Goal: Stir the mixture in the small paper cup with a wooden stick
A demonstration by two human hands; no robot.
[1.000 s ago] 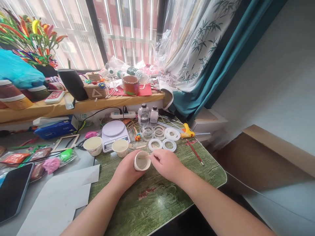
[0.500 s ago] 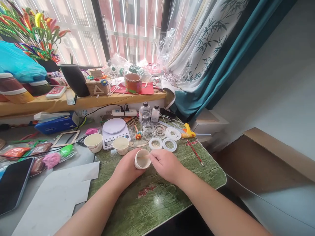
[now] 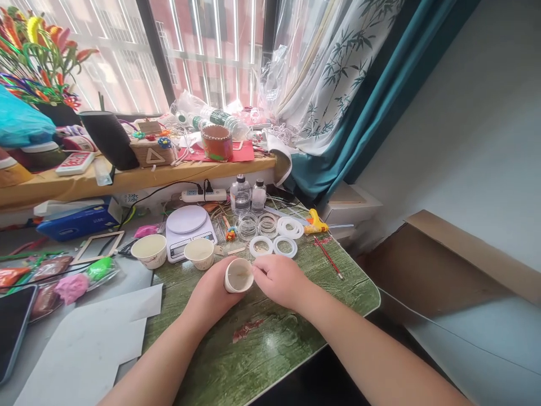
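Head view: a small white paper cup (image 3: 239,275) is sitting tilted in the left hand (image 3: 210,296), just above the tabletop (image 3: 249,361), with its mouth angled up toward the camera. A pale, cloudy liquid is lying in its bottom, and the tilt is leaving the inside open to view. The left fingers are curling around the outer wall from below, seemingly cradling the cup to keep it steady rather than squeezing it. The right hand (image 3: 276,280) is reaching in from the other side, its fingers (image 3: 259,267) bunched together at the rim as if pinching something fine; whether they hold anything cannot be told at this size.

Just beyond the hands, a second paper cup (image 3: 199,253) is standing beside a white kitchen scale (image 3: 188,231), and a larger cup (image 3: 149,251) is sitting further left, off the tabletop's edge. White rings (image 3: 261,246) and clear round moulds (image 3: 247,225) are lying in a loose cluster within reach, near two small bottles (image 3: 240,194). A yellow glue gun (image 3: 316,223) is resting toward the far right corner, and a power strip (image 3: 198,195) is lying along the back.
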